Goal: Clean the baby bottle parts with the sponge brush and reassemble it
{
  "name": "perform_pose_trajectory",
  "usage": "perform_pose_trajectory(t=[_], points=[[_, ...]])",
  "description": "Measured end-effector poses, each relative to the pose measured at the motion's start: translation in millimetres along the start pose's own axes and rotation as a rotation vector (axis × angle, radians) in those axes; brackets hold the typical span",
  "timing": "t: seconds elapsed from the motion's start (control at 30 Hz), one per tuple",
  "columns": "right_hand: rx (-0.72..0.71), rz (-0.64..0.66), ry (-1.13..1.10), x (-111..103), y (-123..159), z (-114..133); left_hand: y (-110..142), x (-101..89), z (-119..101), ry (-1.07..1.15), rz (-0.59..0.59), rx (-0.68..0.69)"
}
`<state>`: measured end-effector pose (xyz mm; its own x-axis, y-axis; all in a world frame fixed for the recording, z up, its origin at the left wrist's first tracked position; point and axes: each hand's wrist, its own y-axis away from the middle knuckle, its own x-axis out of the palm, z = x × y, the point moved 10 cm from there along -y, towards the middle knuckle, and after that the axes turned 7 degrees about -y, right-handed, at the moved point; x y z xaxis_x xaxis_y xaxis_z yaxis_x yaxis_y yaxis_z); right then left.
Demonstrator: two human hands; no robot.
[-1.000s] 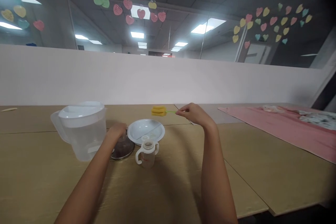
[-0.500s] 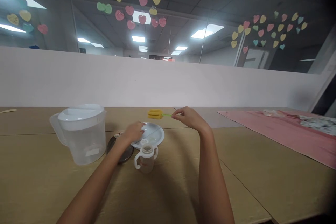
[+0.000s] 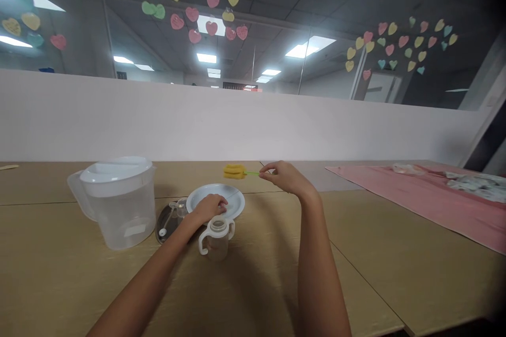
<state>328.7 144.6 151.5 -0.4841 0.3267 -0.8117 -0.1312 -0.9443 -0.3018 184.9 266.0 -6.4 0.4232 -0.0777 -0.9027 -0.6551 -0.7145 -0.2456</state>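
Observation:
My right hand [image 3: 286, 178] is raised above the table, pinching the thin green handle of a yellow sponge bottle brush [image 3: 234, 171]. The sponge head points left and hangs just behind a white plate [image 3: 233, 197]. My left hand [image 3: 209, 208] lies over the plate's near side, and its fingers are hidden. Just in front of it stands a clear two-handled baby cup [image 3: 216, 239] with no lid. Left of the hand are a round clear lid [image 3: 166, 229], a small clear cap [image 3: 179, 208], and a large plastic pitcher [image 3: 118, 205] with a white top.
A pink mat [image 3: 395, 195] with crumpled pale items on it covers the table's right side. A thin wooden stick [image 3: 8, 167] lies at the far left. A white partition [image 3: 237, 126] runs along the table's back edge, with heart-shaped notes on glass above it.
My left hand has moved right, from the round lid onto the plate, uncovering the lid. My right hand still holds the brush, almost unmoved.

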Motion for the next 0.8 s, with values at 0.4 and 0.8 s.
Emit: perform_pose_trajectory(t=[0.4, 0.8], points=[[0.032, 0.074, 0.058, 6.8, -0.6, -6.2, 5.1, -69.4, 3.2, 0.348, -0.32, -0.018], [-0.026, 0.105, -0.064, 11.1, -0.1, 1.3, 17.3, -99.8, 7.1, 0.583, -0.434, -0.062]])
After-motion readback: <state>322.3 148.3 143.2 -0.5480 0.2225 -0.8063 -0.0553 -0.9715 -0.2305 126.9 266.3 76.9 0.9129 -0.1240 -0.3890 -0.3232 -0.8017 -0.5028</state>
